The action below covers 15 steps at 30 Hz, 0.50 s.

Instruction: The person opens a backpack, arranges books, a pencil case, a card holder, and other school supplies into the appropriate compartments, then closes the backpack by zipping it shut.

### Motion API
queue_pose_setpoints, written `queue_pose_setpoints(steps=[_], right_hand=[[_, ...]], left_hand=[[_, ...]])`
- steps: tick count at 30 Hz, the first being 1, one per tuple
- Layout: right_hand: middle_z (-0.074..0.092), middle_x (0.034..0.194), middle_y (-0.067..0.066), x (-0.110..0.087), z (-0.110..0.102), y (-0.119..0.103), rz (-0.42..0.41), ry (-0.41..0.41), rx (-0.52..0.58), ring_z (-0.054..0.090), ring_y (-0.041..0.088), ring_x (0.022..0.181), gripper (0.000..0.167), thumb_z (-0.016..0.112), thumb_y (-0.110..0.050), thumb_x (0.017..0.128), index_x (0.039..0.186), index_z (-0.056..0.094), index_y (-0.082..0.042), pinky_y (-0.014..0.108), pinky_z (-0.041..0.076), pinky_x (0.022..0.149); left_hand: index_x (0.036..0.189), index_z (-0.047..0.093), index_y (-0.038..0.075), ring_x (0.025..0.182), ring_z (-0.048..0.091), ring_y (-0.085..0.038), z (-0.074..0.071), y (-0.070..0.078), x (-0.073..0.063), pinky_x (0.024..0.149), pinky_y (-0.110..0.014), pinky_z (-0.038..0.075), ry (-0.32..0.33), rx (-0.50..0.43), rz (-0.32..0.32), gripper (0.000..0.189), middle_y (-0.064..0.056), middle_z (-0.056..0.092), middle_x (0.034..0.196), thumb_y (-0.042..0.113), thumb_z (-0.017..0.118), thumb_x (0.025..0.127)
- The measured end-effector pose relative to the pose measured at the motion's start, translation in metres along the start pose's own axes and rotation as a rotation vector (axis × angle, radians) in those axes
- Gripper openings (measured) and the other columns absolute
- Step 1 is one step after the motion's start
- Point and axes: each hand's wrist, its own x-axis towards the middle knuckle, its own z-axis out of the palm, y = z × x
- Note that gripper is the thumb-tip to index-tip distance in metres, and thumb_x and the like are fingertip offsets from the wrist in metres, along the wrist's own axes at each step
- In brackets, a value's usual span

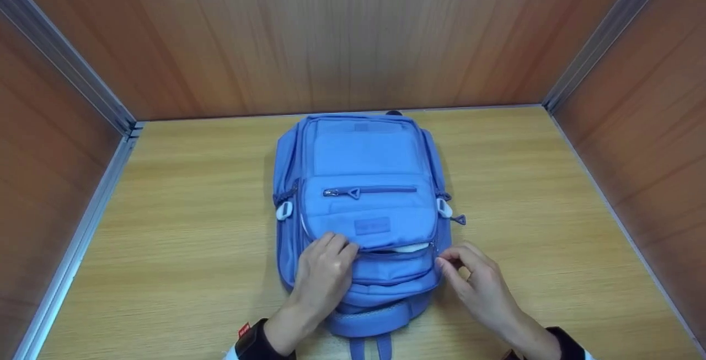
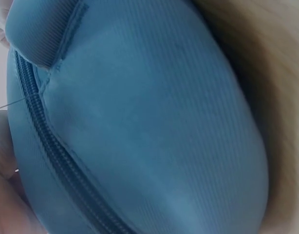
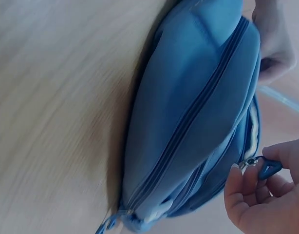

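A blue backpack (image 1: 367, 153) lies on its back on the wooden table. Its front pocket is partly unzipped, and a pale strip (image 1: 411, 248) shows in the gap. My left hand (image 1: 325, 269) grips the pocket's edge at the left of this gap, fingers curled over the fabric; its fingertips are hidden. At the gap's right end, my right hand (image 1: 477, 277) pinches the zipper pull. In the right wrist view this blue triangular zipper pull (image 3: 270, 168) sits between the thumb and fingers, beside its metal slider. The left wrist view is filled by the bag's blue side (image 2: 144, 117).
A short zipper (image 1: 380, 189) crosses the bag's upper front. White buckles (image 1: 284, 210) sit at both sides, with another zipper pull (image 1: 459, 220) sticking out at the right. Two straps (image 1: 357, 348) trail toward me. Wooden panels (image 1: 342, 35) wall the table at the back and both sides.
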Motion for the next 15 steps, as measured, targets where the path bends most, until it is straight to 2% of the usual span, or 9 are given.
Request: queue_pose_setpoints(steps=[3, 9, 15], right_hand=[[0.065, 0.094, -0.011, -0.003, 0.006, -0.006, -0.003, 0.009, 0.035, 0.063, 0.007, 0.084, 0.024, 0.074, 0.01, 0.09, 0.096, 0.072, -0.013, 0.015, 0.053, 0.072], [0.067, 0.094, -0.008, -0.007, 0.022, -0.018, -0.078, 0.001, 0.12, 0.064, 0.009, 0.082, 0.026, 0.075, 0.012, 0.088, 0.097, 0.072, -0.013, 0.017, 0.054, 0.068], [0.067, 0.094, -0.008, -0.006, 0.039, -0.03, -0.077, -0.018, 0.188, 0.062, 0.007, 0.081, 0.025, 0.074, 0.008, 0.09, 0.097, 0.072, -0.016, 0.019, 0.054, 0.064]], left_hand=[[0.087, 0.08, 0.004, 0.074, 0.064, -0.018, 0.0, 0.0, 0.0, 0.061, -0.029, 0.057, 0.009, -0.016, -0.013, 0.015, -0.006, 0.069, 0.081, -0.008, 0.077, 0.079], [0.088, 0.08, 0.004, 0.074, 0.065, -0.017, 0.001, 0.001, 0.001, 0.062, -0.028, 0.058, 0.031, -0.033, -0.026, 0.011, -0.005, 0.069, 0.08, 0.0, 0.086, 0.079], [0.088, 0.081, 0.005, 0.074, 0.065, -0.017, 0.0, 0.001, 0.002, 0.062, -0.028, 0.058, 0.035, -0.033, -0.032, 0.011, -0.004, 0.069, 0.08, 0.002, 0.087, 0.079]])
